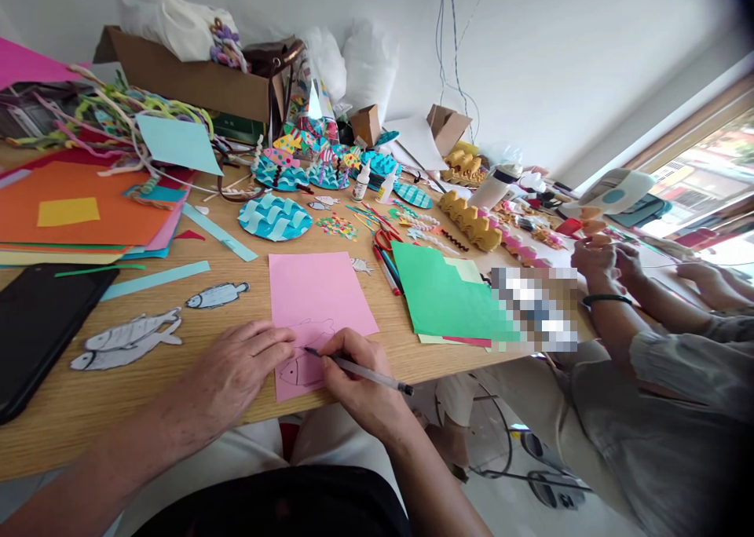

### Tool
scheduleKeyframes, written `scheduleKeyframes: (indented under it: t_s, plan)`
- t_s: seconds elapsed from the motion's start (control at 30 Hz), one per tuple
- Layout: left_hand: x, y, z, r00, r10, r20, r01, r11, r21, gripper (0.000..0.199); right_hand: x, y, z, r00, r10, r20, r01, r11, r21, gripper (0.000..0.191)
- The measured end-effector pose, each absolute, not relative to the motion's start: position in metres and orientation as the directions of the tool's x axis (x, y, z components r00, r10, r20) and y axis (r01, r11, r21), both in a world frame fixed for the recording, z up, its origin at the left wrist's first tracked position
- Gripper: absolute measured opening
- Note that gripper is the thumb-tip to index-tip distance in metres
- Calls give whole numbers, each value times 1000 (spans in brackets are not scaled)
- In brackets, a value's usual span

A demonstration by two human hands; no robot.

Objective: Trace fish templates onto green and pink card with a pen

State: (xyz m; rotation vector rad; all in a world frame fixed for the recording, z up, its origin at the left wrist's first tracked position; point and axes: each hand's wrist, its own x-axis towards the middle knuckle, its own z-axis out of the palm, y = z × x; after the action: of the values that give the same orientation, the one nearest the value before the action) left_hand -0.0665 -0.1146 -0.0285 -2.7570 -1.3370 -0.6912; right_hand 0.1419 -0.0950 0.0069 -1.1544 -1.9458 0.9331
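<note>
A sheet of pink paper lies near the table's front edge, with a fish outline drawn on its lower part. My right hand grips a pen, its tip on the paper by the drawing. Fingers flat, my left hand rests across the sheet's left edge and the table, holding nothing. Left of it are cut-out paper fish and a smaller fish cut-out. The right hand covers part of the drawing.
A black phone lies at left, below stacked coloured paper. Green paper, red-handled scissors and markers are on the right. Glue bottles and woven paper pieces stand or lie behind. Another person's hands work at far right.
</note>
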Motion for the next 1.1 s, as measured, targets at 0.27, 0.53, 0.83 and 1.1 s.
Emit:
scheduleKeyframes:
  t_s: [0.27,0.53,0.83,1.1]
  plan:
    - [-67,-115,-27,543,742,392,748,-640,175,52,141,-95,5,-378,905,195,415,354,-838,12]
    - [-67,-114,-30,530,741,413,746,-639,188,54,143,-95,7,-367,912,181,414,335,-847,10]
    - [-68,-113,-31,530,748,399,742,-637,208,51,142,-95,5,-375,906,195,411,351,-841,11]
    - [-67,-114,-29,528,751,396,753,-630,191,52,143,-95,7,-362,914,183,414,333,-847,10]
